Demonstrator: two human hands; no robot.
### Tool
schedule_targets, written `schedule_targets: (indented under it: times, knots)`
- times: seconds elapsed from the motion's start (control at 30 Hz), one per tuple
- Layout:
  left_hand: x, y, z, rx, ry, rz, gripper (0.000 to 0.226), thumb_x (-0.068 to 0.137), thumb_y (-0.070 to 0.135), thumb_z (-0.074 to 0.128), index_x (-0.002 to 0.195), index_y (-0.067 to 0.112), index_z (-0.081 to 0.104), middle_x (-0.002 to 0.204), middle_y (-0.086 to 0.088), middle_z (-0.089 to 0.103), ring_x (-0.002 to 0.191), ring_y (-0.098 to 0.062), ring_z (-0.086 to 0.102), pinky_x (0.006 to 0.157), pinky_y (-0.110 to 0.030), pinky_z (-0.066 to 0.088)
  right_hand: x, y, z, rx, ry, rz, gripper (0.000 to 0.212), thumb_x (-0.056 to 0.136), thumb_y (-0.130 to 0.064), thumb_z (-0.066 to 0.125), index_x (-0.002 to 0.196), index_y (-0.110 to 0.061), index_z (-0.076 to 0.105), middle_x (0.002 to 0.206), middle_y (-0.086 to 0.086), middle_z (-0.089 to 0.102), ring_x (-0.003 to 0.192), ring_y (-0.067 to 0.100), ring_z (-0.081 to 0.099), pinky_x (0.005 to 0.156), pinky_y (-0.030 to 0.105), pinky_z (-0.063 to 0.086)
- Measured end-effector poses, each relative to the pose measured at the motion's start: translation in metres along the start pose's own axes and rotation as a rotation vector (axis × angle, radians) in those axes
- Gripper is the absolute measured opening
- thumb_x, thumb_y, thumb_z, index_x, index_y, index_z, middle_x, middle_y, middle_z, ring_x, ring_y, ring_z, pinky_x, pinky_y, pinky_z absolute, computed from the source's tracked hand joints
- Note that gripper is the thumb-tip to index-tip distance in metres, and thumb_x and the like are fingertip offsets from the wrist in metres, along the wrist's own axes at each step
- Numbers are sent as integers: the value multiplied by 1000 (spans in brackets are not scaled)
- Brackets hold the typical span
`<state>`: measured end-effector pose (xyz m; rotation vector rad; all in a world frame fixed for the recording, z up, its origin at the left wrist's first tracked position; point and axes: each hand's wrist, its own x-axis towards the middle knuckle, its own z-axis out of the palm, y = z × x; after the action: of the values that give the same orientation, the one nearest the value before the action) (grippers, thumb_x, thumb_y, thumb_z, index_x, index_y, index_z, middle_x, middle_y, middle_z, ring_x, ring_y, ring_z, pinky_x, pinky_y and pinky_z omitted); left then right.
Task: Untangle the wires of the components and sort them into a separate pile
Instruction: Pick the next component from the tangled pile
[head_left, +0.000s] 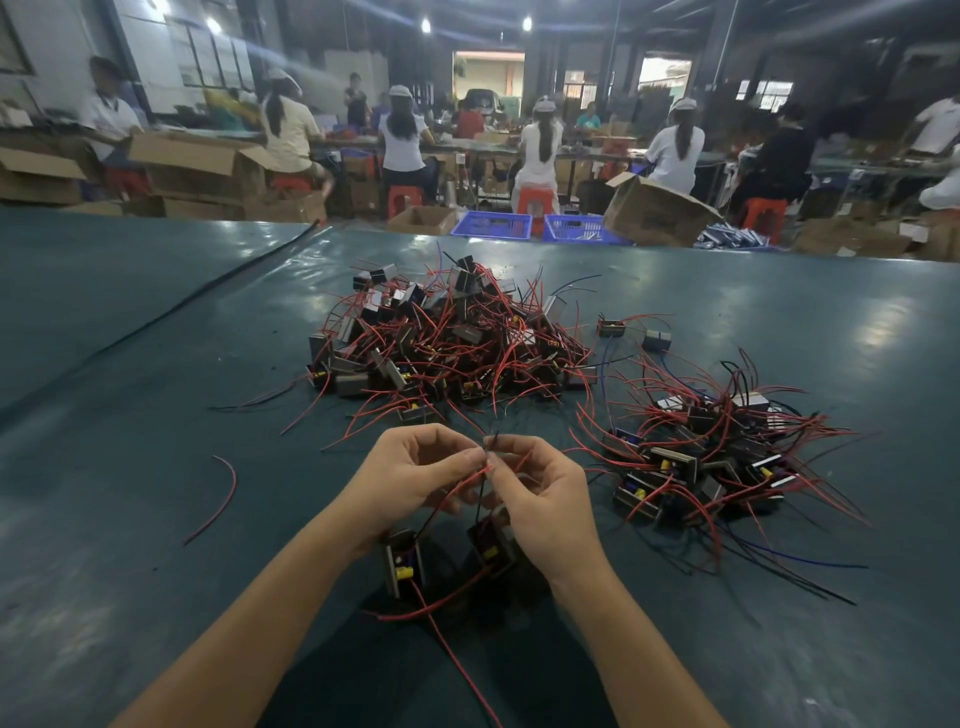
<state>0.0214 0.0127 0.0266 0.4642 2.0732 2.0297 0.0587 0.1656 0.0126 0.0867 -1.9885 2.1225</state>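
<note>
Your two hands meet at lower centre of the frame, over a dark green table (156, 364). Your left hand (410, 473) and right hand (545, 493) are fingertip to fingertip, thumb and forefinger of each pinching the wires (485, 465), red and black, at the same spot. The other fingers curl loosely underneath.

From that pinch the wires run down the frame, toward you, to two components (401, 564) just below your hands, one under each wrist. Whether they hang or rest on the table cannot be told. The wires' long axis is near vertical in the frame, so parting them likely means drawing your hands sideways, away from each other.

The tangled pile (447, 343) sits at centre, above your hands. The sorted pile (717, 457) lies at right of the frame, close beside your right hand, which is the nearer one to it. Both forearms reach up from the bottom edge, angled inward.
</note>
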Motion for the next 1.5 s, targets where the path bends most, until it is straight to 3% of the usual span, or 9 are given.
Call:
schedule_targets:
  times: [0.2, 0.33, 0.43, 0.67, 0.83, 1.13, 1.27, 1.4, 1.5]
  knots:
    - [1, -1, 6, 132, 63, 100, 19, 78, 29, 70, 86, 12, 71, 71, 5, 70, 66, -6, 64, 55, -21, 53, 0, 1, -2, 14, 29, 64, 10, 86, -9, 71, 93, -16, 67, 77, 5, 71, 66, 15, 69, 55, 30, 58]
    - [2, 0, 7, 185, 80, 143, 19, 76, 34, 69, 84, 17, 71, 73, 6, 71, 70, -6, 67, 65, -18, 52, 0, 2, -1, 4, 13, 63, 19, 85, -7, 71, 100, -18, 65, 72, 3, 69, 61, 18, 65, 53, 30, 54]
    - [1, -1, 7, 111, 84, 95, 13, 81, 28, 70, 85, 16, 72, 70, 2, 71, 66, -8, 66, 58, -18, 52, 0, 1, -1, 16, 16, 25, 24, 85, -6, 71, 104, -18, 62, 77, 13, 70, 64, 21, 65, 54, 30, 54]
    - [-2, 5, 8, -127, 113, -84, 16, 68, 31, 77, 80, 20, 77, 77, -3, 73, 68, -9, 67, 57, -18, 52, -2, 2, 1, -40, 4, -58, 29, 86, -6, 70, 105, -23, 58, 70, -5, 69, 66, 8, 65, 62, 20, 52]
    - [-3, 6, 8, -120, 82, -133, 23, 70, 33, 77, 85, 16, 79, 80, -5, 74, 65, -8, 65, 56, -18, 51, -3, 0, 0, -63, 6, -72, 29, 86, -6, 70, 104, -26, 58, 70, -7, 70, 64, 8, 65, 60, 21, 52]
    - [-4, 7, 9, -4, 94, -46, 23, 73, 39, 72, 83, 20, 78, 82, -4, 75, 71, -9, 67, 60, -16, 51, -5, -2, 2, -47, -26, -61, 31, 85, -5, 71, 105, -24, 57, 72, -2, 72, 62, 9, 65, 57, 18, 50]
    - [-3, 7, 9, 92, 94, 15, 13, 88, 23, 66, 84, 15, 75, 75, 1, 73, 69, -5, 67, 59, -13, 49, -4, -3, 0, -56, -16, -62, 30, 85, -9, 72, 105, -26, 58, 73, -3, 71, 61, 8, 64, 55, 18, 49]
    - [-2, 7, 10, 96, 120, 21, 13, 95, 14, 59, 89, 10, 69, 72, 1, 72, 67, -10, 68, 60, -19, 54, 0, -4, -7, -164, 72, -72, 23, 86, -12, 71, 99, -28, 61, 79, -1, 68, 62, 12, 65, 55, 21, 53]
    - [-4, 10, 12, 83, 106, 2, 13, 94, 15, 60, 87, 9, 69, 65, 0, 68, 58, -12, 63, 58, -21, 53, 2, -4, -15, -343, 163, -188, 22, 86, -12, 71, 96, -30, 62, 90, -11, 64, 75, 3, 62, 62, 15, 50]
